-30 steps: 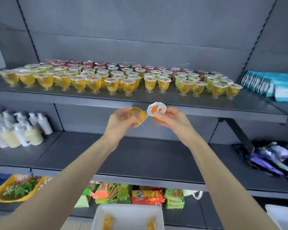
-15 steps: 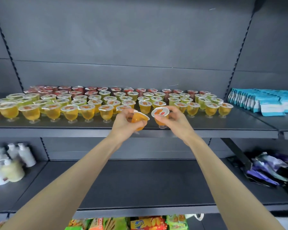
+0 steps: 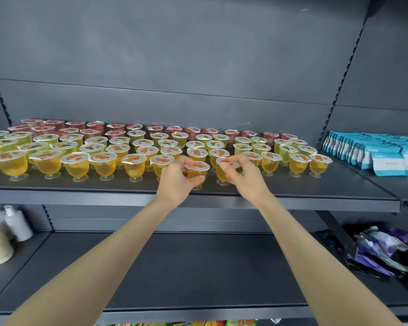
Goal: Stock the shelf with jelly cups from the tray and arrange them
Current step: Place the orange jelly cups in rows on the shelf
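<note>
Holding one jelly cup in each hand, you have both arms stretched out to the top shelf. Your left hand has its thumb and fingers curled round an orange jelly cup. That cup is upright, and its little foot is low at the front edge of the shelf. I cannot tell if the foot is fully down.

Your right hand pinches a second jelly cup by its rim and side. This one is upright too, with its foot down by the shelf. The two cups are side by side, close but not touching. They sit in a gap in the front row, a bit nearer to you than the others.

The front row of orange cups runs along the shelf to the left and right of your hands. More orange cups stand just behind your fingers. Behind those are the yellow-green cups, and the red cups are at the very back by the grey wall. All have clear lids with a fruit picture on top.

To the right, on the next shelf over, blue and white packets stand packed in a row. Under your arms is the lower shelf. White bottles stand at its left end. Purple bags lie in a heap at its right end. At the very bottom you can just see the tops of some bright packs.
</note>
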A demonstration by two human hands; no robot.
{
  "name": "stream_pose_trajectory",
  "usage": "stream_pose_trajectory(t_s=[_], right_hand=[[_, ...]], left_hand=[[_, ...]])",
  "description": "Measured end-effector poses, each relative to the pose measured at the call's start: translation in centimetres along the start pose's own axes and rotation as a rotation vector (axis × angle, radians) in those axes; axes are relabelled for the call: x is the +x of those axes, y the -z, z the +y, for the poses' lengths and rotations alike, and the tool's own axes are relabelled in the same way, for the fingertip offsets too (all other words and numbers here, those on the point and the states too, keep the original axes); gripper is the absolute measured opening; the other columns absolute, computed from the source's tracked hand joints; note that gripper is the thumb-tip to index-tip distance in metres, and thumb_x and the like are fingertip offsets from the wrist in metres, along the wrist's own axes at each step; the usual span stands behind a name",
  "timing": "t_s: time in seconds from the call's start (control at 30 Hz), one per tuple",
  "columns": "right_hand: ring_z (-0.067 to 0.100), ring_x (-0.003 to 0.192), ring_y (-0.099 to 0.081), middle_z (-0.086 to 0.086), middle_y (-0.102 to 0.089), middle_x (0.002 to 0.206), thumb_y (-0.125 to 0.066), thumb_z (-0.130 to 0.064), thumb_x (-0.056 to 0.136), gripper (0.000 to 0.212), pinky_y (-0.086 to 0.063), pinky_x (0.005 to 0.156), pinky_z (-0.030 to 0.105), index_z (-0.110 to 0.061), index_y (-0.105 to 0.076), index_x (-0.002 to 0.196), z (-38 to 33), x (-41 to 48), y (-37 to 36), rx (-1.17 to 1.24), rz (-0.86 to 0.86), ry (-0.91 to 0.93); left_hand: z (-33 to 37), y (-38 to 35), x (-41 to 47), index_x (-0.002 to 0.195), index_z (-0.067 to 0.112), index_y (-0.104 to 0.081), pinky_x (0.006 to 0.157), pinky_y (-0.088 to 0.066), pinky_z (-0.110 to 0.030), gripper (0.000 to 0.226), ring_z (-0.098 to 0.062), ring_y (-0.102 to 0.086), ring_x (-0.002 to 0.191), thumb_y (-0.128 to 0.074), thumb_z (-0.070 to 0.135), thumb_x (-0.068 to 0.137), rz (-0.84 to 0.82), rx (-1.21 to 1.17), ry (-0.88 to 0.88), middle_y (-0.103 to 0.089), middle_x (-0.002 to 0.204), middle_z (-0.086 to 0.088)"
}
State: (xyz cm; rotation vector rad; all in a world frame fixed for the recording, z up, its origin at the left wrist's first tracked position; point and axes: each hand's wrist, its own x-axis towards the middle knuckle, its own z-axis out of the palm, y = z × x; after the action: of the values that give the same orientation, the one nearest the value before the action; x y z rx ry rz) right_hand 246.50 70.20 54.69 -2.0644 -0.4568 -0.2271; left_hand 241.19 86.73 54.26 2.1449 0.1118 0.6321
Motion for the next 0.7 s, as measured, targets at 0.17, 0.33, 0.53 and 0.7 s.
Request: stream_pose_trajectory(t_s=[0.17,0.33,0.53,0.7], right_hand=[[0.021,0.110,-0.056,0.005,-0.043,0.131,-0.050,-0.037,0.095,0.024,-0.047,0.092,0.028,-0.023,-0.049,0.114,0.6,0.5,-1.1,-0.143,-0.021,0.069],[0.017,0.107,-0.051,0.008,-0.033,0.131,-0.051,-0.033,0.095,0.029,-0.039,0.089,0.017,-0.017,-0.049,0.120,0.4,0.6,-1.7,-0.179,-0.021,0.099],[0.017,0.104,-0.047,0.008,-0.035,0.125,-0.054,-0.036,0.093,0.027,-0.042,0.088,0.022,-0.015,-0.054,0.110,0.2,0.8,-1.8,-0.262,0.028,0.141],[0.021,0.122,-0.034,0.005,-0.032,0.128,-0.055,-0.044,0.091,0.032,-0.043,0.090,0.036,-0.023,-0.056,0.116,-0.4,0.3,-1.3,-0.373,0.009,0.100]], left_hand=[[-0.5,-0.6,0.4,0.112,0.017,-0.058,0.071,-0.049,-0.026,0.038,-0.016,-0.059,0.086,-0.074,0.026,0.079,0.060,0.121,-0.008,-0.065,0.098,-0.002],[-0.6,-0.8,0.2,0.112,0.014,-0.057,0.079,-0.054,-0.038,0.036,-0.023,-0.063,0.087,-0.072,0.025,0.081,0.062,0.174,-0.029,-0.067,0.097,-0.007],[-0.4,-0.6,0.2,0.114,0.017,-0.051,0.082,-0.055,-0.042,0.034,-0.026,-0.064,0.092,-0.068,0.022,0.085,-0.010,0.211,-0.002,-0.066,0.101,-0.010],[-0.5,0.8,-0.3,0.126,0.023,-0.048,0.084,-0.054,-0.044,0.041,-0.026,-0.064,0.097,-0.064,0.025,0.088,-0.094,0.296,-0.035,-0.067,0.102,-0.009]])
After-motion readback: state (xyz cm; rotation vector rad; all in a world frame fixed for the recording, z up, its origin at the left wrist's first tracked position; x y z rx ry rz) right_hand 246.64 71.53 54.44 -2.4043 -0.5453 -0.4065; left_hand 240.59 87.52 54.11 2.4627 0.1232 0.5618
